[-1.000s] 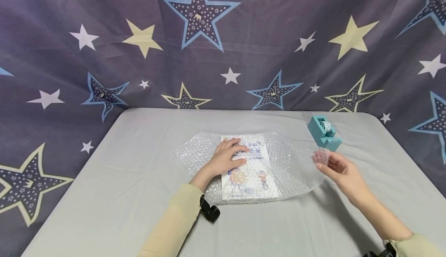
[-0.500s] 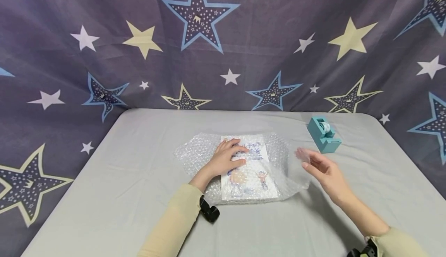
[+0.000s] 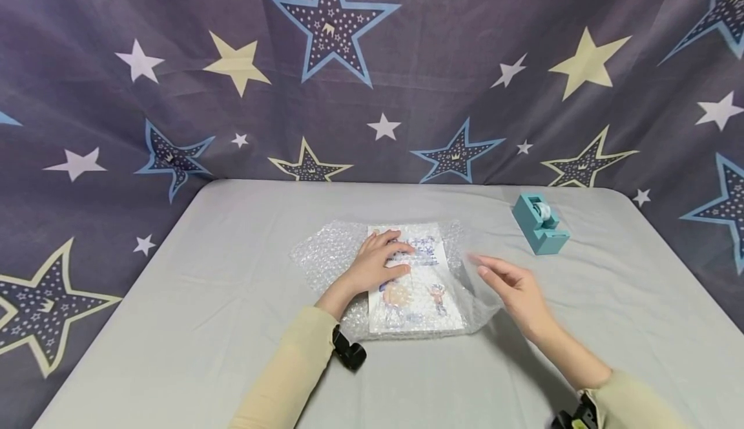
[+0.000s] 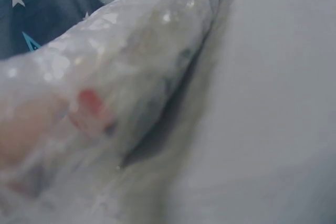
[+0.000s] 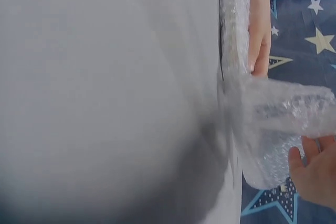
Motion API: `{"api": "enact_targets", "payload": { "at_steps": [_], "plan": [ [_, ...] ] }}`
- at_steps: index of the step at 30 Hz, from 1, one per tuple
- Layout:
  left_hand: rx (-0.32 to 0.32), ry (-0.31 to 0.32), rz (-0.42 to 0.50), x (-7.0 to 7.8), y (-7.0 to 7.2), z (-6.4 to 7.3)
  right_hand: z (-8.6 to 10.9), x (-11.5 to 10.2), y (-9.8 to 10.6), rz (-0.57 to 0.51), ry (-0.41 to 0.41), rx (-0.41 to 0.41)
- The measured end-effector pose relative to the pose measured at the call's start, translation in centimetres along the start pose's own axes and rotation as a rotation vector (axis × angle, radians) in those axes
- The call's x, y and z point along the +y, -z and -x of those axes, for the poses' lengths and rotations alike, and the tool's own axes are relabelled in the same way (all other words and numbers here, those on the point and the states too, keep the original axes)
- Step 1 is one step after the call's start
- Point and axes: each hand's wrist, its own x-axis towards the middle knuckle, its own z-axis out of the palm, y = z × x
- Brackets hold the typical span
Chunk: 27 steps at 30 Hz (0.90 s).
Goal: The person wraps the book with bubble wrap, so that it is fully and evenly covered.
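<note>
A white book [image 3: 421,313] with blue lettering and small cartoon figures lies under clear bubble wrap [image 3: 325,251] at the middle of the table. My left hand [image 3: 372,264] rests on the wrapped book, fingers spread over its left half. At the right, my right hand [image 3: 519,290] pinches the end of the wrap's loose flap between thumb and fingers. The right wrist view shows that flap [image 5: 294,108] lifted off the table and curving back toward the book. Close up in the left wrist view is the wrapped book's near side [image 4: 131,51], blurred.
A teal tape dispenser [image 3: 540,225] with a roll of clear tape stands at the back right, beyond the right hand. The table [image 3: 174,325] has a grey cloth over it. Behind it hangs a dark curtain [image 3: 372,93] printed with stars.
My right hand has moved left toward the book, carrying the flap's end with it, so the flap folds inward. The left hand, the book and the tape dispenser stay in place.
</note>
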Motion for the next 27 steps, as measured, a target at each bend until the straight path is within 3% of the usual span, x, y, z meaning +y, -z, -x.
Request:
{"api": "enact_targets", "payload": {
  "at_steps": [7,21,27],
  "plan": [
    [0.001,-0.001,-0.004,0.0,0.0,0.0,-0.4,-0.5,-1.9,-0.014,0.001,-0.003],
    [0.014,0.007,-0.025,0.1,0.1,0.0,-0.6,-0.9,-5.3,-0.065,0.067,-0.171],
    [0.021,0.003,-0.062,0.2,0.1,-0.1,-0.5,-1.1,-6.2,-0.055,0.028,-0.217]
  ]
}}
